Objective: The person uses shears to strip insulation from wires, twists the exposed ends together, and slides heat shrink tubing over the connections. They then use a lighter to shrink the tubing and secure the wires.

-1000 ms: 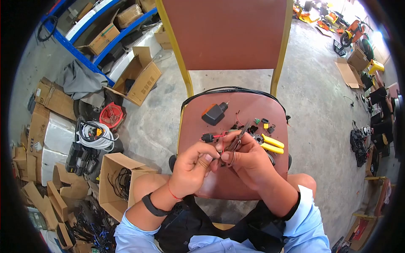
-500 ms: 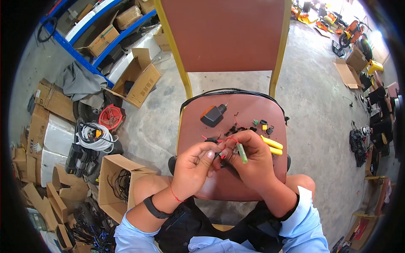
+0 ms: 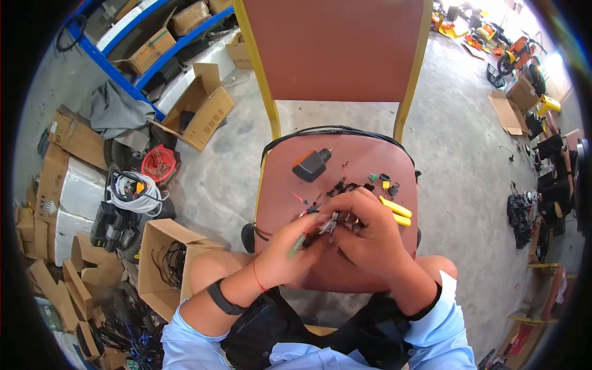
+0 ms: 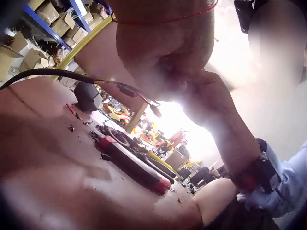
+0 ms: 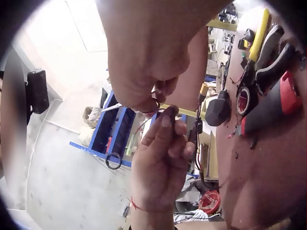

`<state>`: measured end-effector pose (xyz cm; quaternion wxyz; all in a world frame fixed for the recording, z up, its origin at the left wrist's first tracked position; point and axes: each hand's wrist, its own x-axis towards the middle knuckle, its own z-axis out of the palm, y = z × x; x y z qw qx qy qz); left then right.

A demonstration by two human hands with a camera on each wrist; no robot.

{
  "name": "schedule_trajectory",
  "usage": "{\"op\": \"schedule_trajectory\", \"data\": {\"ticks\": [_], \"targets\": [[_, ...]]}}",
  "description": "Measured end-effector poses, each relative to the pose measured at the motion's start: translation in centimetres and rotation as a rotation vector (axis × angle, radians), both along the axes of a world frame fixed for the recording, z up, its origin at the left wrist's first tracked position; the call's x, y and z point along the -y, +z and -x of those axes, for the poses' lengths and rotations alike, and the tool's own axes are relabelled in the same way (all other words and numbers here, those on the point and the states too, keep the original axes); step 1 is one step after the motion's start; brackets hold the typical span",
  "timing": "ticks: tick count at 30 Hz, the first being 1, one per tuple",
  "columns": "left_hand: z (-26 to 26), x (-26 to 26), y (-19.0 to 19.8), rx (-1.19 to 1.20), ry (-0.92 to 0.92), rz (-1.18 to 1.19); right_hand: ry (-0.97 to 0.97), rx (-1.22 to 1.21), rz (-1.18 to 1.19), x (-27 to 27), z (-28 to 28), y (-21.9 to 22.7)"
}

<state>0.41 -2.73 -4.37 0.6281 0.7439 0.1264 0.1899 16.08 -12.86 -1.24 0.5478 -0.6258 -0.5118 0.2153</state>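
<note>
Both hands meet over the front of the brown chair seat (image 3: pixel 290 160). My left hand (image 3: pixel 287 243) pinches a dark wire end (image 5: pixel 169 112) between thumb and fingertips. Close against it, my right hand (image 3: pixel 376 231) pinches a thin wire with thumb and forefinger. Across the left fingers lies a small part with a pale green end (image 3: pixel 297 245) and a silvery end (image 3: pixel 330 223), blurred by motion; a thin red wire (image 5: pixel 141 125) shows near it. A black cable (image 4: pixel 53 72) with bared leads runs beside the left hand. The fingers partly hide the wire joint.
On the seat lie a black-and-orange lamp (image 3: pixel 310 165), yellow-handled pliers (image 3: pixel 394 211), red-and-black handled pliers (image 4: pixel 134 163), a tape roll (image 5: pixel 244 100) and small connectors (image 3: pixel 386 184). Black cable (image 3: pixel 336 130) lines the seat's back edge. Cardboard boxes (image 3: pixel 166 259) stand left.
The green-ended part has swung from over the right hand to across the left hand. The hands have drawn closer together, and the right fingers have turned over the wire.
</note>
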Motion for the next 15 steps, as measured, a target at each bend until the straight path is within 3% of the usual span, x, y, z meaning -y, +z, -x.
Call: {"op": "schedule_trajectory", "data": {"ticks": [3,7,9,15], "targets": [[0.1,-1.2,0.5,-0.192,-0.172,0.284,-0.036,-0.008,0.021,-0.2,0.2,-0.1],[-0.3,-0.9,1.1,-0.182,-0.071,0.578,-0.137,0.022,0.095,-0.3,0.2,0.5],[-0.4,-0.6,1.4,-0.126,-0.030,0.662,-0.161,-0.092,0.091,-0.2,0.1,0.5],[-0.1,-1.8,2.3,-0.091,0.032,0.540,-0.199,-0.444,0.088,-0.4,-1.2,0.3]]}}
